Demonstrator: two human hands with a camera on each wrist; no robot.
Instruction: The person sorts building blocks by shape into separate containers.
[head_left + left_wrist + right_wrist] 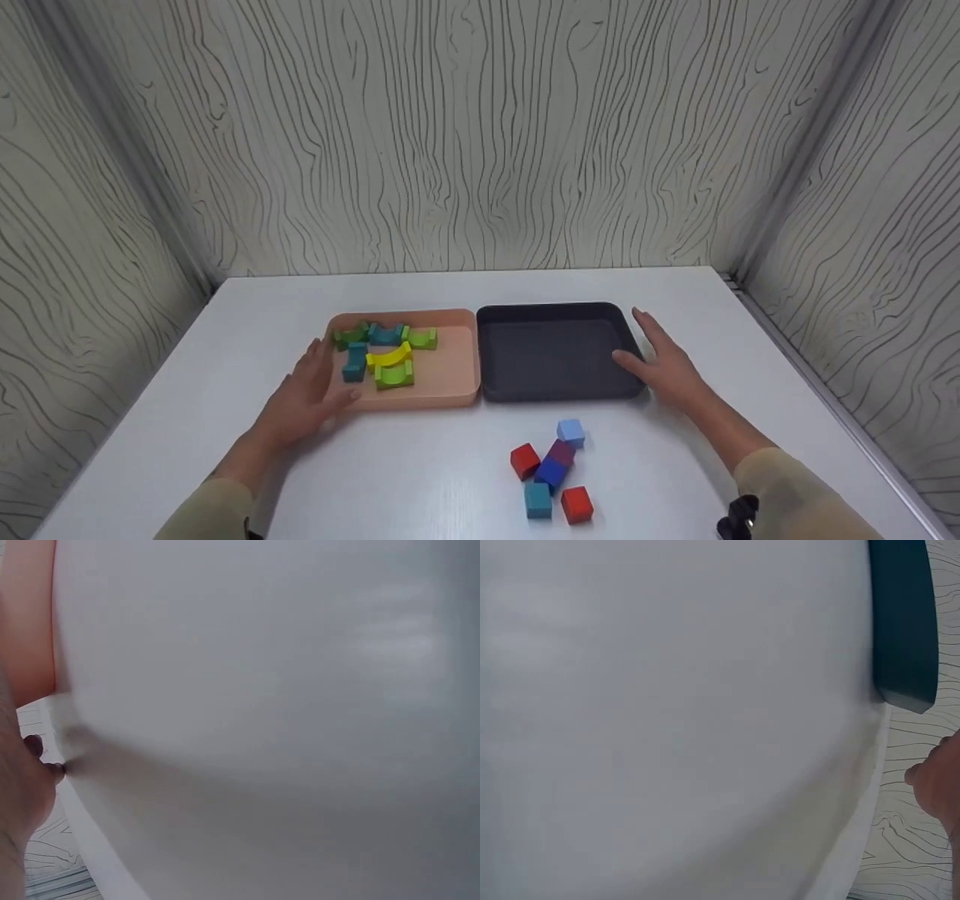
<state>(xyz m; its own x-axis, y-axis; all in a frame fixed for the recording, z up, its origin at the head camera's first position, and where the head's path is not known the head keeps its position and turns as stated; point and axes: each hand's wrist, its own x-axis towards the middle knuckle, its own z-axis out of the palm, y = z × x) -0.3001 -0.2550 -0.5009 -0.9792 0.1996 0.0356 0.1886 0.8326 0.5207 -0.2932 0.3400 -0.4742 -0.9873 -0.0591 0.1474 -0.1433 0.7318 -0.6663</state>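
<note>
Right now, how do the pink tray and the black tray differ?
The pink tray holds green, teal and yellow arch-shaped blocks; the black tray holds nothing visible. The pink tray sits on the left with the left hand at its near-left edge; the black tray sits on the right with the right hand at its right rim. Both are shallow, square, round-cornered trays of about the same size, side by side on the white table.

You wear khaki-beige long sleeves on both arms; your left hand [300, 401] and right hand [667, 364] are bare, without gloves.
</note>
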